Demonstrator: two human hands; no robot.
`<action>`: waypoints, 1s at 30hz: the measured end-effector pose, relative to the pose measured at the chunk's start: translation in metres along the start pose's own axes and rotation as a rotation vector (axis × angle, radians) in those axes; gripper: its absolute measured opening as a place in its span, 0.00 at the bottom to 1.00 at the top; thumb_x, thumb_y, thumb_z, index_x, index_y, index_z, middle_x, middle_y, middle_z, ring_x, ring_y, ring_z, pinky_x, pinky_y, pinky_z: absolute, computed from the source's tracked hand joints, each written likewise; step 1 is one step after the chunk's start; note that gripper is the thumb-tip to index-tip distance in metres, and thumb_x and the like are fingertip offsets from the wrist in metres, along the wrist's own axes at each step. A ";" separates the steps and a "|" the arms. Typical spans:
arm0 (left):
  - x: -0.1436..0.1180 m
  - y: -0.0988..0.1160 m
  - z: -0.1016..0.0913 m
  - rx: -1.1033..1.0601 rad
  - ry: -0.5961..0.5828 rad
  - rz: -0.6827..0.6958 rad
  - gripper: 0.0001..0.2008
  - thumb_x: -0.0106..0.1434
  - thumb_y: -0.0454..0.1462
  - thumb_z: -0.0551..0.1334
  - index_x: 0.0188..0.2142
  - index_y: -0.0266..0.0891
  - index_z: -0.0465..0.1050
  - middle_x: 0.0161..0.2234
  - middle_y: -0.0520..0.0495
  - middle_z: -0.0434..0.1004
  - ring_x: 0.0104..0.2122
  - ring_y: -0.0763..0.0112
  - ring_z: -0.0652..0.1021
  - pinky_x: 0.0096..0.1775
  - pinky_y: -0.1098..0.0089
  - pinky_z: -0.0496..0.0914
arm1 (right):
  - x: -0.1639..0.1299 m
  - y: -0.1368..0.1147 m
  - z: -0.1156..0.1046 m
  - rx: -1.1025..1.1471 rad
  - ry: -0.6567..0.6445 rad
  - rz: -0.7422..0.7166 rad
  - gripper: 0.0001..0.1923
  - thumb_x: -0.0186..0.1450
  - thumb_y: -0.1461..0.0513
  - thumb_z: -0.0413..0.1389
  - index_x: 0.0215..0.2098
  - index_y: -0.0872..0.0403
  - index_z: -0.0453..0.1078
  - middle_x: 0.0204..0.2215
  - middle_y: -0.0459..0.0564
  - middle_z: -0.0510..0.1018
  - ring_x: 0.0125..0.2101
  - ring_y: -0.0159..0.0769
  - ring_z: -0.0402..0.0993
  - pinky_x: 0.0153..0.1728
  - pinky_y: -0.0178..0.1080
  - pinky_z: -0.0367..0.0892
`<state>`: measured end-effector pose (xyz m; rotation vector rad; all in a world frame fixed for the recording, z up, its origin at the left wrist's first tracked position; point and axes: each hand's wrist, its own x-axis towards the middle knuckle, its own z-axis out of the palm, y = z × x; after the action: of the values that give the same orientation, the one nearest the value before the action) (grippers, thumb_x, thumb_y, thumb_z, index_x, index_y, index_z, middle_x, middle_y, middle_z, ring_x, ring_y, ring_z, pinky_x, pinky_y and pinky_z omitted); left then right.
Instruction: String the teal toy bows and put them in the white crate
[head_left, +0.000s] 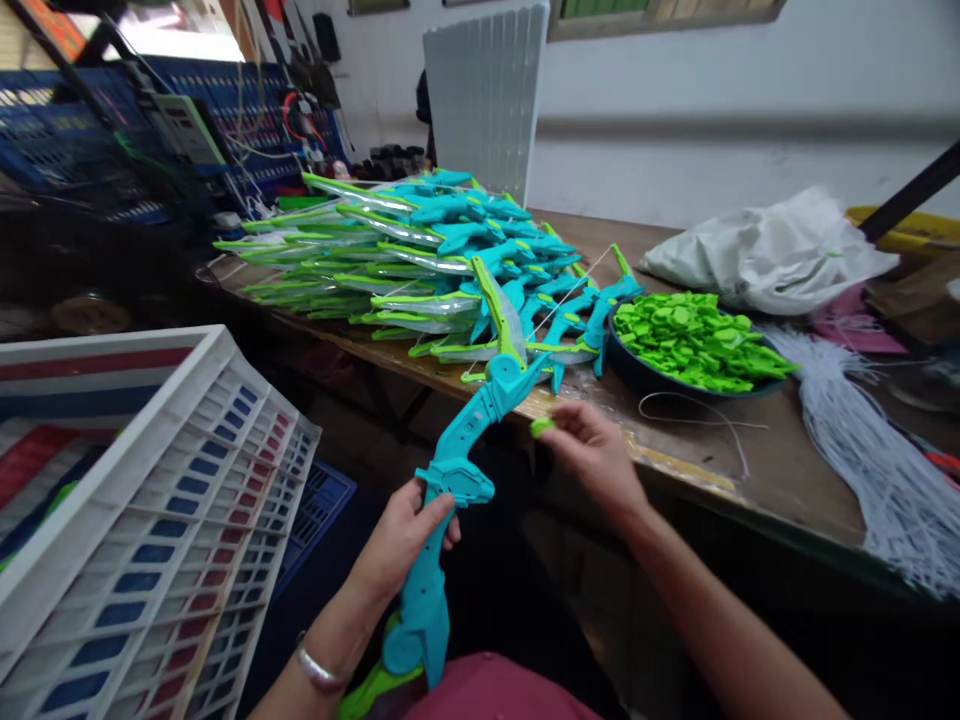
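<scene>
Parts of the scene escape us. We cannot follow the lower end of the toy bow (pixel 450 490), which drops behind our lap at the bottom edge, where only a strip of green shows. Our forearms are cut off by the frame. The back left corner is dark and cluttered with wires and blue crates (pixel 67 150), too dim for us to sort out. A figure behind the white ribbed panel (pixel 487 95) is almost wholly hidden.

We hold the bow in our left hand (pixel 401 545), fingers wrapped closed around the grip just below a jutting notch. It is turquoise plastic with a bright green limb at the top, and it slants up and to the right until its upper end lies over the edge of the table (pixel 750 470), touching the heap of finished bows (pixel 420 250) there. Whether a string is on it we cannot tell.

Our right hand (pixel 596 455) pinches a small green piece (pixel 541 427) between thumb and fingertips, just beside the bow's upper arm and over the table's edge. More such pieces fill a dark bowl (pixel 645 372) to the right, near a bundle of white strings (pixel 870 450) and a white bag (pixel 765 250). A white crate (pixel 150 500) stands at our left.
</scene>
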<state>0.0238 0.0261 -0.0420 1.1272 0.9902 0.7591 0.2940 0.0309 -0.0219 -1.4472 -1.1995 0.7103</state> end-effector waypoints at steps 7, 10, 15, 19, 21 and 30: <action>-0.003 -0.009 -0.002 0.026 0.041 -0.041 0.20 0.63 0.50 0.70 0.41 0.34 0.75 0.25 0.48 0.79 0.23 0.70 0.75 0.27 0.72 0.69 | -0.084 -0.013 0.071 0.267 -0.166 -0.046 0.06 0.68 0.59 0.62 0.41 0.48 0.82 0.40 0.49 0.76 0.29 0.29 0.70 0.26 0.33 0.65; -0.004 -0.013 -0.001 0.017 0.029 -0.048 0.20 0.63 0.50 0.70 0.43 0.34 0.75 0.27 0.48 0.79 0.25 0.69 0.77 0.28 0.72 0.71 | -0.086 -0.012 0.078 0.194 -0.092 -0.127 0.05 0.69 0.62 0.61 0.41 0.48 0.80 0.38 0.48 0.75 0.33 0.32 0.73 0.33 0.36 0.70; -0.009 -0.010 0.006 0.020 0.012 -0.021 0.19 0.64 0.49 0.69 0.44 0.35 0.75 0.27 0.49 0.79 0.25 0.70 0.77 0.28 0.72 0.72 | -0.090 -0.012 0.081 0.031 -0.038 -0.247 0.06 0.70 0.63 0.59 0.34 0.50 0.74 0.35 0.48 0.75 0.35 0.35 0.75 0.36 0.38 0.72; -0.012 -0.005 0.009 0.157 0.020 0.044 0.19 0.65 0.50 0.68 0.41 0.34 0.75 0.24 0.49 0.78 0.24 0.69 0.77 0.28 0.71 0.71 | -0.097 -0.012 0.085 -0.054 0.001 -0.295 0.07 0.72 0.63 0.56 0.38 0.48 0.75 0.38 0.50 0.75 0.36 0.37 0.76 0.36 0.39 0.73; -0.013 -0.004 0.010 0.217 0.016 0.064 0.19 0.66 0.50 0.67 0.41 0.34 0.75 0.23 0.50 0.78 0.23 0.69 0.77 0.28 0.71 0.72 | -0.100 -0.012 0.086 -0.085 0.009 -0.321 0.08 0.73 0.63 0.55 0.40 0.47 0.76 0.39 0.51 0.75 0.36 0.37 0.76 0.35 0.39 0.73; -0.016 0.000 0.009 0.220 0.014 0.019 0.22 0.65 0.54 0.66 0.38 0.35 0.77 0.20 0.48 0.78 0.20 0.67 0.76 0.24 0.72 0.70 | -0.088 -0.010 0.071 0.124 -0.120 0.039 0.19 0.63 0.54 0.68 0.49 0.50 0.73 0.43 0.50 0.77 0.41 0.39 0.75 0.39 0.39 0.72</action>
<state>0.0253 0.0083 -0.0372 1.3240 1.0955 0.6855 0.1994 -0.0267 -0.0457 -1.3435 -1.1990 0.8937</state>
